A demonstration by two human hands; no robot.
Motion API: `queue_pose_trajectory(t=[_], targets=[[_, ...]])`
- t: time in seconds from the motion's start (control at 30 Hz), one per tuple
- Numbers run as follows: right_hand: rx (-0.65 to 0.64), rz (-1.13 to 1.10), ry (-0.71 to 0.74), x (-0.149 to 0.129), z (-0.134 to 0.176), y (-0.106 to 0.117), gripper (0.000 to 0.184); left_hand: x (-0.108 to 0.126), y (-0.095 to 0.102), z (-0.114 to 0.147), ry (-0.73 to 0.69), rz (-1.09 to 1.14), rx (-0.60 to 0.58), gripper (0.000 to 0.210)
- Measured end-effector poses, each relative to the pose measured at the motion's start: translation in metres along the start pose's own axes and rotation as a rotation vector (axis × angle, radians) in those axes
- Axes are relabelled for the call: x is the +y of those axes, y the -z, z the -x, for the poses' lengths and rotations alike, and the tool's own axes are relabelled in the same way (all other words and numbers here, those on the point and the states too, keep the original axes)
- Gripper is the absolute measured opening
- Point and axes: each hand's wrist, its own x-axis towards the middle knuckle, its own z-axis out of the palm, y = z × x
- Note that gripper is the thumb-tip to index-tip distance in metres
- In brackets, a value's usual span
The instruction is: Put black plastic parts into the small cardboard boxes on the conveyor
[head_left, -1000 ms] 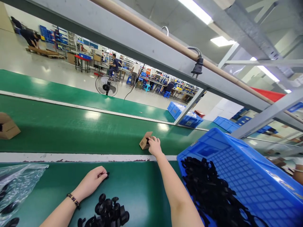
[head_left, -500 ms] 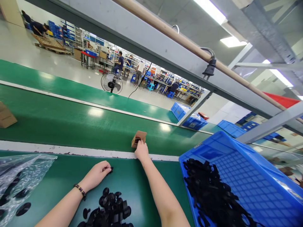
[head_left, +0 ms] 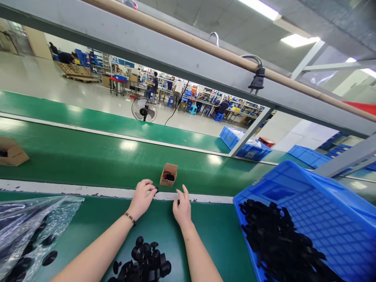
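Left hand: the left hand reaches forward with the arm outstretched to the worktop's far edge, its fingers pinched on a small black part.
Right hand: the right hand lies just beside it, palm down, fingers loosely spread and holding nothing.
Carton: the small open cardboard box stands on the green conveyor belt just past the white strip, close to both hands.
Near edge: a pile of black parts lies between the forearms.
Right side: a blue crate holds more black parts.
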Motion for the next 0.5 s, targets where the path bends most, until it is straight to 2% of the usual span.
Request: queue_pose_trajectory(t=[0.13,0.23,0.3,0.4,0.5], targets=[[-0.010,-0.055,0.060,0.005,0.007,-0.009,0.032,0.006,-0.028,-0.057,0.091,-0.049,0.090,0.018],[0.003,-0.066,0.045,0.011,0.002,-0.013,0.030,-0.006,-0.030,-0.072,0.128,-0.065,0.125,0.019],[0.007,-0.082,0.036,0.015,-0.001,-0.014,0.029,-0.018,-0.019,-0.066,0.141,-0.072,0.141,0.022],[0.002,-0.118,0.041,0.019,-0.003,-0.016,0.028,-0.034,0.010,-0.039,0.147,-0.077,0.133,0.022],[-0.008,-0.149,0.041,0.020,-0.003,-0.019,0.027,-0.036,0.043,-0.002,0.138,-0.052,0.009,0.020]])
